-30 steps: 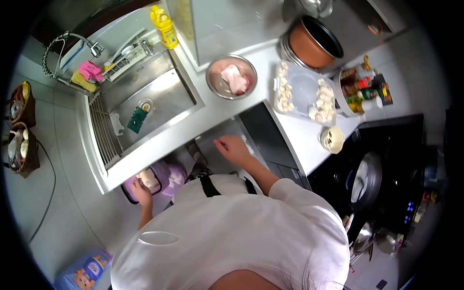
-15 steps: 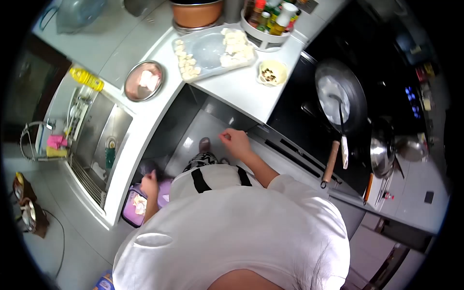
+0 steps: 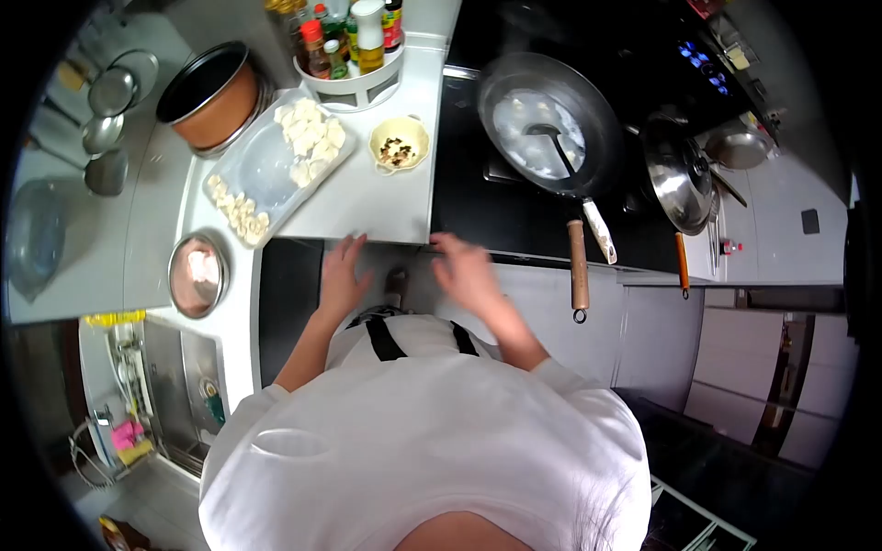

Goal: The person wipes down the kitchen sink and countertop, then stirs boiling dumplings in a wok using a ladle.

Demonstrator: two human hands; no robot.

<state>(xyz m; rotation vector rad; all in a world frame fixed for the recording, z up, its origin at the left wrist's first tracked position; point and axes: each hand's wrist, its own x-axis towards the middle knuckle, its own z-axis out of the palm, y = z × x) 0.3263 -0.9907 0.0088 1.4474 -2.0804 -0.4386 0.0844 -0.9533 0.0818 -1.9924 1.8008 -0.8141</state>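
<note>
My left hand [image 3: 344,274] is held at the front edge of the white counter [image 3: 367,213], fingers apart and nothing in it. To its right, by the corner where counter and stove meet, my right hand [image 3: 465,272] is slightly blurred, with spread fingers and nothing held. Beyond them on the counter stand a small yellow bowl [image 3: 401,145] with dark and pale bits and a clear tray [image 3: 266,174] holding pale pieces along two sides. A wok [image 3: 553,119] with whitish liquid sits on the black stove [image 3: 469,207], a dark spatula [image 3: 557,147] resting in it.
A round rack [image 3: 354,90] of seasoning bottles stands behind the bowl. At left are a brown pot [image 3: 209,96], a metal bowl [image 3: 197,275] with pink meat and the sink [image 3: 179,381]. The wok's wooden handle [image 3: 578,266] juts over the stove's front edge. Right of it sits a lidded pan [image 3: 675,174].
The view has swung from the sink to the counter and stove. My left hand has left the purple bin and risen to the counter edge. My right hand's fingers have spread.
</note>
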